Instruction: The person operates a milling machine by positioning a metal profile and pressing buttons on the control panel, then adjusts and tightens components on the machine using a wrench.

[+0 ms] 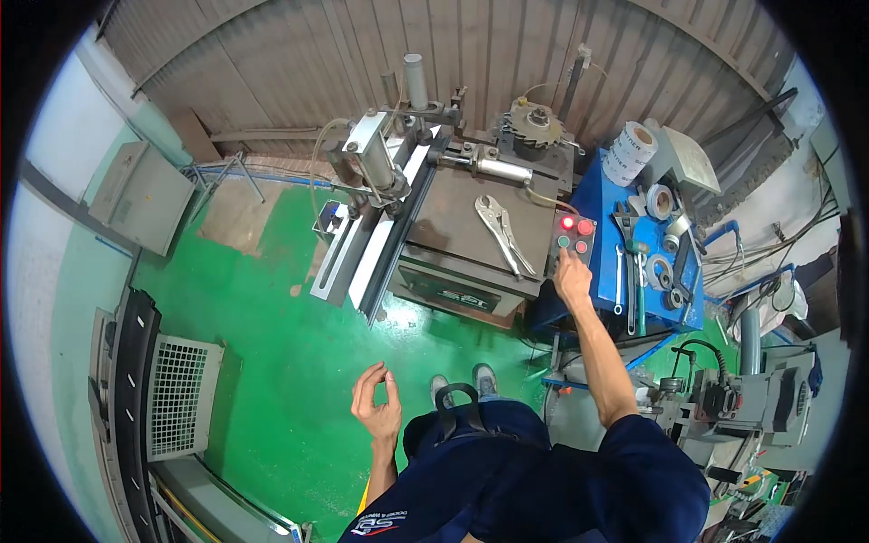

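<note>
My right hand (pixel 572 274) reaches to the control box (pixel 587 233), a fingertip at its green button (pixel 563 242); the other fingers are curled in and look empty. A red lamp (pixel 568 222) glows above that button. My left hand (pixel 376 403) hangs over the green floor, fingers bent and thumb apart from them, with nothing in it. Locking pliers (pixel 503 233) lie on the brown machine table (pixel 453 213). To their left, a long dark and white profile (pixel 398 226) rests under the pneumatic clamps (pixel 373 154).
A toothed blade (pixel 536 124) stands at the back of the machine. Wrenches (pixel 631 281) and tape rolls (pixel 659 201) lie on a blue bench (pixel 593 195) at right. A mesh panel (pixel 184 396) and dark profiles (pixel 131 407) are at left; another machine (pixel 747 403) is at lower right.
</note>
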`<state>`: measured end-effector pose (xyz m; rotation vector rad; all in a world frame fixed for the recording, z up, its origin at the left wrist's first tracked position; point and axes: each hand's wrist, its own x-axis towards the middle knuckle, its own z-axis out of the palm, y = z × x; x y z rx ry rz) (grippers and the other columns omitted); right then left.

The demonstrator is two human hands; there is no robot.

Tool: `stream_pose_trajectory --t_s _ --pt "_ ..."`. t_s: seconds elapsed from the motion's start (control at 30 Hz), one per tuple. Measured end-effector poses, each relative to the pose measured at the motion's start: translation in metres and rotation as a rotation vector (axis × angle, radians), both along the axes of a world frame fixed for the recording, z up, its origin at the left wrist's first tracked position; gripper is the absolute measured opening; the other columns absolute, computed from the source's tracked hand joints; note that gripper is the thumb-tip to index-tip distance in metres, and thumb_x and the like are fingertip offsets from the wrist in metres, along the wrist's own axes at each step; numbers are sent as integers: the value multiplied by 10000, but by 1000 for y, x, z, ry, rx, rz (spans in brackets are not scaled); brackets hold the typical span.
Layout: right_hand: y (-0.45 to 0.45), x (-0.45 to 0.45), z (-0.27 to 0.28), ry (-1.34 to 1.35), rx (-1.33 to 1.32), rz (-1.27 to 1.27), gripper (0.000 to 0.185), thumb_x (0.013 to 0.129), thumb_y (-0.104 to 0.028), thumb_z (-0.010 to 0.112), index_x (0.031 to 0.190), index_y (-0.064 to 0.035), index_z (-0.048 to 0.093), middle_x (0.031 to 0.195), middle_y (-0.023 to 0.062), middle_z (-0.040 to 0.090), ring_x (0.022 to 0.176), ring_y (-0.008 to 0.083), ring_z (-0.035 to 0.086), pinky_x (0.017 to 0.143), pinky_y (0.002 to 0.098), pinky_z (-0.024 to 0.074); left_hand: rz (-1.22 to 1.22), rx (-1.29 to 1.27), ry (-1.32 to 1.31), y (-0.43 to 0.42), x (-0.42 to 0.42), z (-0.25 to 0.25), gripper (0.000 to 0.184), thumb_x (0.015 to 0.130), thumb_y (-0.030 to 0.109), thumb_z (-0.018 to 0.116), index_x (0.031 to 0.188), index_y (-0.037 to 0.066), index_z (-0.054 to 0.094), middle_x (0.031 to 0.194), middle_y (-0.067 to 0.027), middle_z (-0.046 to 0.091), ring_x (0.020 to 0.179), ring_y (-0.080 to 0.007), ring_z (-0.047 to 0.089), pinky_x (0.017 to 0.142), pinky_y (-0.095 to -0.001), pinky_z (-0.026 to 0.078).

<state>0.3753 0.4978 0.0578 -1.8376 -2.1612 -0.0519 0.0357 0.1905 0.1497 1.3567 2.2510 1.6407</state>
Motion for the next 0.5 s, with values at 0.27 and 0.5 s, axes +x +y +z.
stream_pose_trajectory --t_s 0.27,0.5 --pt "7 13 15 -127 32 152 226 920 -250 648 994 -39 680 948 179 706 743 361 723 642 462 589 -29 -1 71 3 -2 3 97 857 -36 723 952 -17 730 1016 -160 739 927 -271 716 835 -366 559" --pt "7 5 10 -66 -19 15 303 943 -315 632 846 -35 697 814 216 696 730 375 716 638 481 583 -32 -17 -18 5 0 -3 112 844 -10 736 951 22 742 1042 -123 751 888 -254 714 839 -364 535"
